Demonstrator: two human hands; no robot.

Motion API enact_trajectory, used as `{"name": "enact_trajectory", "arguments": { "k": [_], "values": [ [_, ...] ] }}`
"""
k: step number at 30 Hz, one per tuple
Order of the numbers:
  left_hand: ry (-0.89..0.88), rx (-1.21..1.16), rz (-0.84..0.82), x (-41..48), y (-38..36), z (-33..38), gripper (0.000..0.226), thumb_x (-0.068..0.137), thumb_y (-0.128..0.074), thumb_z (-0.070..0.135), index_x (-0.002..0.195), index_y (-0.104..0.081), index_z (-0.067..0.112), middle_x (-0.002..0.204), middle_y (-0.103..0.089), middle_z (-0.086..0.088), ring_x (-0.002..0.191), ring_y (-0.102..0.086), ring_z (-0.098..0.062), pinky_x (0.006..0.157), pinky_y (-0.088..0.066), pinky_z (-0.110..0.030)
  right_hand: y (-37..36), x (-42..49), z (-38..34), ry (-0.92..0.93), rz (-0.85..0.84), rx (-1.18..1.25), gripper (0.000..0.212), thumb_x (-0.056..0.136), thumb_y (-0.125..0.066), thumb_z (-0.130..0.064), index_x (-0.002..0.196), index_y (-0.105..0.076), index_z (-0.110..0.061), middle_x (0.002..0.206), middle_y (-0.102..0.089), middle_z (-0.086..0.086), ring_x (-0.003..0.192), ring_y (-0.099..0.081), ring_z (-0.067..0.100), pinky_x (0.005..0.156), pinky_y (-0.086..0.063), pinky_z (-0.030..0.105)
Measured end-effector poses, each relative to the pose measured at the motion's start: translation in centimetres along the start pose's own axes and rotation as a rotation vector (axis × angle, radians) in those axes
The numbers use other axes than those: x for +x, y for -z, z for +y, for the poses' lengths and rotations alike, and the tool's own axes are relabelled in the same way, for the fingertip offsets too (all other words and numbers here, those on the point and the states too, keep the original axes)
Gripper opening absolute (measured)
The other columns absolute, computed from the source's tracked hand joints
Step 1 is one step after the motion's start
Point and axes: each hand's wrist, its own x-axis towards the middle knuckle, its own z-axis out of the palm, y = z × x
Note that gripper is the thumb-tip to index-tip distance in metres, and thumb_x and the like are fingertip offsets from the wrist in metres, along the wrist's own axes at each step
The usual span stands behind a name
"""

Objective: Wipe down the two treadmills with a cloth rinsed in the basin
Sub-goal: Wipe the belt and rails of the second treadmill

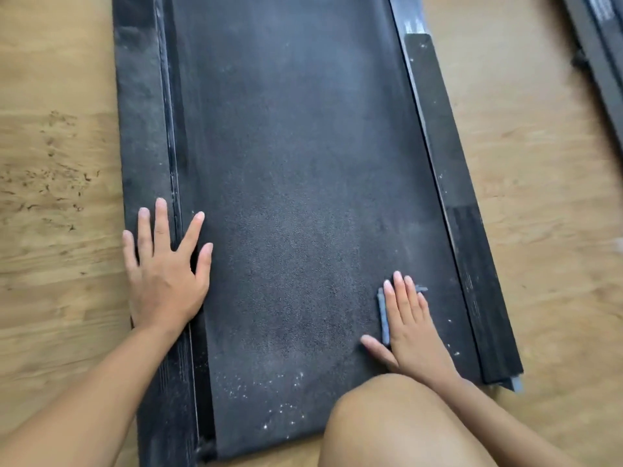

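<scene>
Left hand (165,271) flat, fingers spread over the side rail (141,129) and belt (286,230) edge, likely bracing. Treadmill (303,146) lies on the floor (50,230), long axis running away from the person. Right hand (413,325), fingers straight and together, presses the folded cloth (383,318) on the belt's near right, cloth lengthwise along it.

Your right hand (413,326) presses a grey cloth (383,315) flat on the treadmill belt (296,183); your left hand (165,267) rests spread on its left side rail (143,129).
</scene>
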Motion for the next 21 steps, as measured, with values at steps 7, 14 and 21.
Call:
{"name": "enact_trajectory", "arguments": {
  "k": [7, 14, 21],
  "values": [
    [0.0, 0.036, -0.001, 0.3, -0.3, -0.5, 0.056, 0.106, -0.038, 0.053, 0.16, -0.042, 0.038, 0.177, -0.01, -0.007, 0.163, -0.01, -0.031, 0.13, -0.013, -0.057, 12.6, 26.0, -0.2, -0.095, 0.154, 0.021, 0.109, 0.093, -0.019, -0.087, 0.167, 0.002, -0.01, 0.175, 0.009, 0.012, 0.161, 0.013, 0.028, 0.13, -0.003, 0.053],
    [-0.013, 0.018, -0.001, 0.5, 0.2, -0.5, 0.056, 0.106, -0.039, 0.051, 0.16, -0.043, 0.036, 0.177, -0.01, -0.009, 0.163, -0.01, -0.034, 0.129, -0.01, -0.057, 1.0, 1.0, 1.7, 0.042, 0.023, -0.074, 0.102, 0.1, -0.025, -0.079, 0.166, -0.002, -0.005, 0.175, 0.011, 0.014, 0.162, 0.001, 0.037, 0.13, -0.005, 0.048],
    [-0.012, 0.014, 0.023, 0.7, 0.2, -0.4, 0.057, 0.106, -0.039, 0.05, 0.16, -0.043, 0.035, 0.177, -0.012, -0.011, 0.162, -0.012, -0.036, 0.128, -0.01, -0.059, 6.2, 11.2, 3.5, -0.062, 0.047, -0.009, 0.105, 0.096, -0.019, -0.084, 0.167, 0.006, -0.011, 0.174, 0.019, 0.008, 0.16, 0.021, 0.024, 0.131, 0.004, 0.046]
  ]
}}
